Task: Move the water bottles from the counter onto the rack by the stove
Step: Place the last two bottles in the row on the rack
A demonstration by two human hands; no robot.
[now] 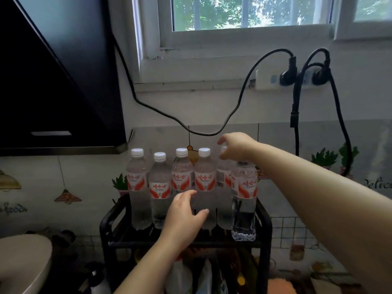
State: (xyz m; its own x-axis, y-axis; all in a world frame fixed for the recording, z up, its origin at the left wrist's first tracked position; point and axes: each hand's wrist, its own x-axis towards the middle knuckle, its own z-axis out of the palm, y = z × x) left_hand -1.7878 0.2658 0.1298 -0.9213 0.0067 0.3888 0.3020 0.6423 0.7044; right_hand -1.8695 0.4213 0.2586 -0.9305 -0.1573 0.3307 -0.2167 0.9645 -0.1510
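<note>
Several clear water bottles with white caps and red-and-white labels stand upright on the top shelf of a black rack. The leftmost bottle is at the rack's left end. The front right bottle stands at the rack's right front edge. My right hand hovers over the cap of a bottle behind it, fingers curled around the cap. My left hand reaches at the lower part of a middle bottle, fingers spread, touching or nearly touching it.
A black range hood hangs at the upper left. Black cables droop from a wall power strip above the bottles. A window is behind. A white bowl rim sits at lower left. Packets fill the rack's lower shelf.
</note>
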